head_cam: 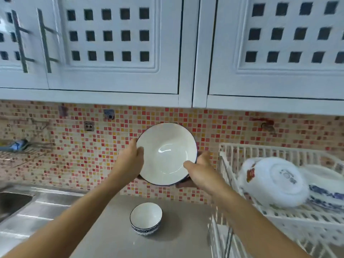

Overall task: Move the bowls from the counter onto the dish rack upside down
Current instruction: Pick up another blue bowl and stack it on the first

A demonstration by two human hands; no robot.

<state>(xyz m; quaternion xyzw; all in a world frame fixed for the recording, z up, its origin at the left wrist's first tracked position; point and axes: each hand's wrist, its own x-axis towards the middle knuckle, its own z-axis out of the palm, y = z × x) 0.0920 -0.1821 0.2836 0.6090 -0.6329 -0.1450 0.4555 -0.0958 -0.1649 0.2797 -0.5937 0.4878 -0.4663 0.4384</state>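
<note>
white inside and dark-rimmed, the large bowl [167, 153] was held in the air above the desk [115, 235], its opening tilted toward the camera. the left hand [130, 159] clasped its left rim, the right hand [201, 170] its lower right rim. a small bowl [146, 218] stood upright on the desk below, left of the dish rack [279, 216], where an upturned bowl [273, 181] lay.

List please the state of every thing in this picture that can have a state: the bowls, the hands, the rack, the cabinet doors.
Large bowl: lifted, held off the counter, its inside facing the camera.
Left hand: gripping the large bowl's left rim.
Right hand: gripping the large bowl's right rim.
Small bowl: upright on the counter, untouched.
Dish rack: holding dishes.
Floral bowl: in the rack, base facing outward.
Cabinet doors: closed.
</note>
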